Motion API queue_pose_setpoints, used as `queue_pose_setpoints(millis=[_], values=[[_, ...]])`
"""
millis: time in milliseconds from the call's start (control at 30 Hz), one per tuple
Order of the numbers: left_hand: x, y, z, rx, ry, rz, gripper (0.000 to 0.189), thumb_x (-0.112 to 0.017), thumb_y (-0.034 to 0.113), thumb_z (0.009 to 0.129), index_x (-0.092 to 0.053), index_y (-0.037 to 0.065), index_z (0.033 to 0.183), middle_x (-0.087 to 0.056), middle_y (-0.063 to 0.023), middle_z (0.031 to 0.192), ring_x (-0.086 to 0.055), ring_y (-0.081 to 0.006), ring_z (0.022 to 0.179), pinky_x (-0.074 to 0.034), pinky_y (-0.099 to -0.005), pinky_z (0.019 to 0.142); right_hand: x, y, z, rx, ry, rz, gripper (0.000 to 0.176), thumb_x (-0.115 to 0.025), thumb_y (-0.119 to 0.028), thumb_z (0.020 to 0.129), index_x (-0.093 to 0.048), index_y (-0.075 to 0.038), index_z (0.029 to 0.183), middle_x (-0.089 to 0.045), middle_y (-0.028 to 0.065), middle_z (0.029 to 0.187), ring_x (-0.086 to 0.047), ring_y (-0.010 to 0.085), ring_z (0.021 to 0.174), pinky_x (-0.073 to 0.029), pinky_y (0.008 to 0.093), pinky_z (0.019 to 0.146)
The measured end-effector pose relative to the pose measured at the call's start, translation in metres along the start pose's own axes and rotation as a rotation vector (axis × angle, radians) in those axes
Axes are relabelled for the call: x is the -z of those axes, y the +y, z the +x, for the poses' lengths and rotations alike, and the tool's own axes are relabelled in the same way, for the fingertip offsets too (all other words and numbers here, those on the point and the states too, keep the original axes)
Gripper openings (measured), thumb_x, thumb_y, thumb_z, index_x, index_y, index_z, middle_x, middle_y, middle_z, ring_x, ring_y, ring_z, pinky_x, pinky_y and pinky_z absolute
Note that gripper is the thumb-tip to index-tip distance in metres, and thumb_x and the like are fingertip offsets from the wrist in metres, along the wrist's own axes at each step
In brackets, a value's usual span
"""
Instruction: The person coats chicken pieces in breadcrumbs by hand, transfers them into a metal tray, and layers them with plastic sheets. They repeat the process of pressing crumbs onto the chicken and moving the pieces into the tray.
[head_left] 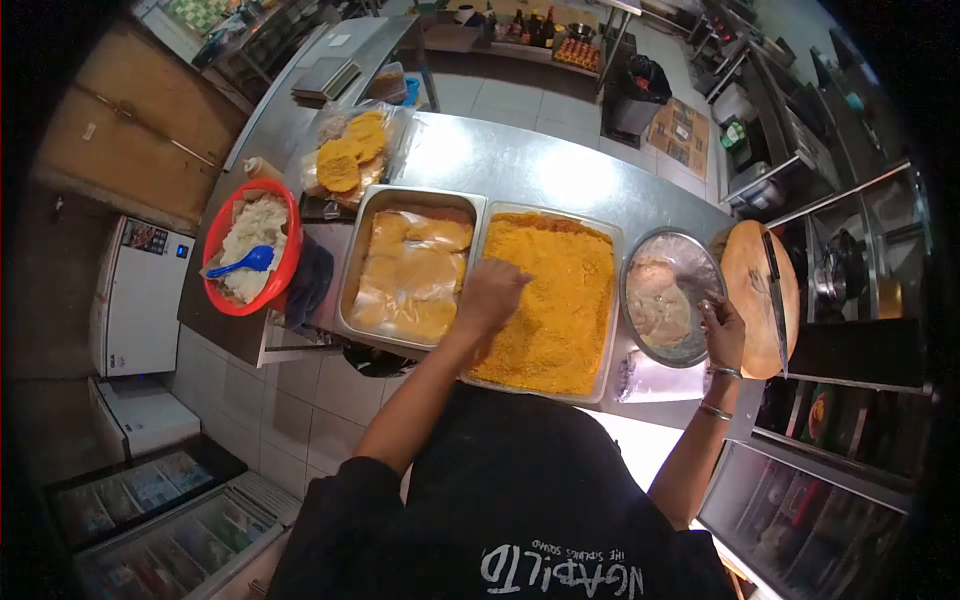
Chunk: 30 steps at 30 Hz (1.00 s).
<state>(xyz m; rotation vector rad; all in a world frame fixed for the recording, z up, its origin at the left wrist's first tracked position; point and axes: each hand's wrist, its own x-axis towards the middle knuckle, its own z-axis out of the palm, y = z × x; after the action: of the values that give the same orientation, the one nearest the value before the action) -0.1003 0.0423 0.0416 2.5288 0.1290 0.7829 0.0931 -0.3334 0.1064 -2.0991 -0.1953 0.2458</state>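
My left hand (pixel 493 297) is closed like a fist, low over the left part of a steel tray of orange-yellow crumbs (pixel 560 300); nothing shows in it. The fingers of my right hand (pixel 722 328) curl over the right rim of a round metal bowl (pixel 678 345). Pale, wet raw pieces (pixel 657 300) lie in this bowl. Left of the crumbs, a deep steel tray (pixel 352 270) holds flat, yellow-coated pieces under clear plastic (pixel 410 285). More coated pieces (pixel 345 160) rest on plastic at the back left.
At the left, a red basin (pixel 292 245) holds white food and a blue spoon (pixel 243 262). A squeeze bottle (pixel 262 168) stands behind it. At the right, a knife (pixel 776 300) lies on a round wooden board (pixel 745 270). A clear plastic packet (pixel 655 378) lies below the bowl.
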Motion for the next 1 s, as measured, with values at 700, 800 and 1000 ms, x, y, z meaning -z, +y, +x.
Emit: queue_pose_setpoints(millis=[700,800,1000], values=[[0.056,-0.093,-0.072,0.479,0.285,0.338,0.042,-0.058,0.030,0.096,-0.050,0.006,0.130,-0.045,-0.0181,0.131,-0.045,-0.0367,0.122,-0.037,-0.0505,0.099,0.007,-0.003,-0.024,-0.019,0.056,-0.027,0.027,-0.068,-0.010,0.091,-0.067,-0.003,0.117,-0.069,0.0031,0.097,-0.061,0.0075,0.081,-0.047,0.0217,0.068],[0.058,-0.097,-0.060,0.418,0.308,0.270,0.038,-0.057,0.031,0.096,-0.053,0.007,0.126,-0.051,-0.0177,0.122,-0.050,-0.0365,0.115,-0.040,-0.0483,0.095,0.001,-0.005,-0.023,-0.002,0.029,-0.020,0.027,-0.065,-0.010,0.093,-0.066,-0.004,0.119,-0.069,0.0022,0.098,-0.060,0.0059,0.080,-0.045,0.0206,0.065],[0.075,-0.094,-0.067,0.521,0.325,0.491,0.030,-0.054,0.032,0.099,-0.063,0.004,0.096,-0.061,-0.0162,0.094,-0.059,-0.0371,0.085,-0.047,-0.0460,0.075,-0.012,-0.025,-0.027,-0.031,0.030,-0.044,0.028,-0.067,-0.015,0.093,-0.067,-0.003,0.118,-0.070,0.0040,0.100,-0.061,0.0087,0.085,-0.048,0.0233,0.071]])
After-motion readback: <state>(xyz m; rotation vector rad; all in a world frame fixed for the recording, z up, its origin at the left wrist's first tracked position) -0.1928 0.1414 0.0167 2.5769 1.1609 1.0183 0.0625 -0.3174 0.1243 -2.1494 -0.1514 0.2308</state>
